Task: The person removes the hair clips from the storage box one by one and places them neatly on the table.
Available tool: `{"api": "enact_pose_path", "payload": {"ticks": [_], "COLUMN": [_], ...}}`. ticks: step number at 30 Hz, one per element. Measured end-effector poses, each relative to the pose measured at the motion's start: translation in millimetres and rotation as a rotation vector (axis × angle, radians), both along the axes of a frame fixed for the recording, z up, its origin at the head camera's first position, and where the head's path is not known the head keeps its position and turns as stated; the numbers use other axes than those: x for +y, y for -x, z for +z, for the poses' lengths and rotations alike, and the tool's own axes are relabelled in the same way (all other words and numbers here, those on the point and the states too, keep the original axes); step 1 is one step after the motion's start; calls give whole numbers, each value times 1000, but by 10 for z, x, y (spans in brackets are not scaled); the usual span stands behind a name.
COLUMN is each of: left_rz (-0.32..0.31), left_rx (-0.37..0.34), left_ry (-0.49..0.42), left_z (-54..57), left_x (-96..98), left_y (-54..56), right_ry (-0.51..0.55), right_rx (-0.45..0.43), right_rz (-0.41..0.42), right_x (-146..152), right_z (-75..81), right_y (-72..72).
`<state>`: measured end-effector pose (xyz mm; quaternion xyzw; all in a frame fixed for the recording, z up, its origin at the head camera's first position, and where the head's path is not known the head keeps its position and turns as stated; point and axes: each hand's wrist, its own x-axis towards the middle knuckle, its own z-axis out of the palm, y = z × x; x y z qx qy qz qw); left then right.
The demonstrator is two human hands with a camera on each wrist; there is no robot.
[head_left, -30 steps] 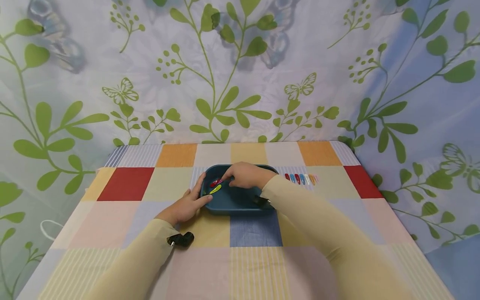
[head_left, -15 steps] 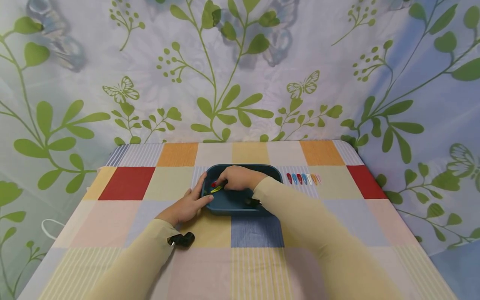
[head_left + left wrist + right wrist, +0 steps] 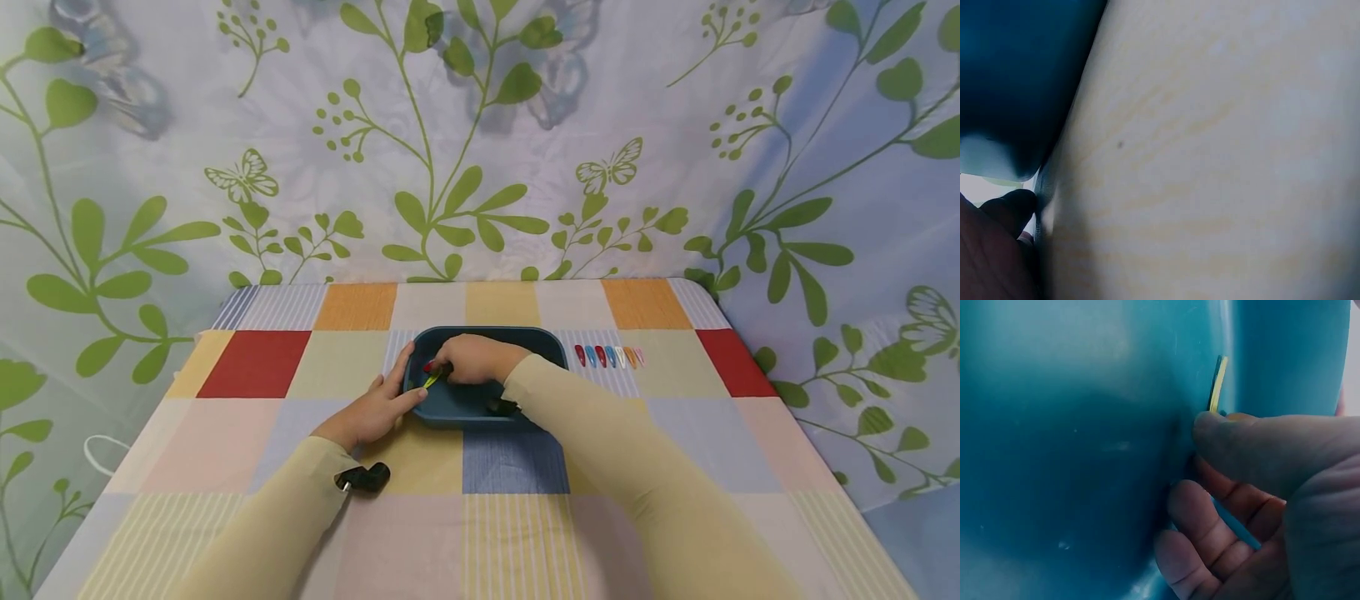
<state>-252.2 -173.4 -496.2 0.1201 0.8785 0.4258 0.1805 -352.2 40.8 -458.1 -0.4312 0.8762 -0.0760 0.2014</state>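
Yellow-green slender metal-looking clip [image 3: 1218, 384], upper right in our right-wrist view, seems light and stiff, best taken near one end; our right fingers [image 3: 1222, 437] pinch it, left fingers [image 3: 396, 373] spread.

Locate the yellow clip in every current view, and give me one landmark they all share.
Head: left of and below the picture's centre, at the fingertips of the right hand; the yellow clip is partly hidden.
Left wrist: not in it.
Right wrist: upper half, right of centre; the yellow clip sticks up from the pinch.
Shared landmark: the blue tray, at upper left in the left wrist view.
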Motion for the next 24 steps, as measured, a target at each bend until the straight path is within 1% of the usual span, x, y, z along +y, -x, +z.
{"api": "enact_pose_path", "payload": {"ticks": [4, 11, 19, 24], "left_rz": [0, 5, -2, 1], "left_rx": [9, 7, 9, 10], "left_ry": [-8, 1, 13, 15], "left_z": [1, -15, -10, 8], "left_x": [-1, -4, 0, 5], "left_y": [-3, 10, 16, 10], "right_ry": [-22, -26, -31, -31], "right_rx": [12, -10, 16, 35], "right_rz": [12, 5, -7, -20], "right_x": [-31, -78, -72, -49], "right_z": [3, 48, 48, 18], "right_y": [-15, -47, -44, -22]}}
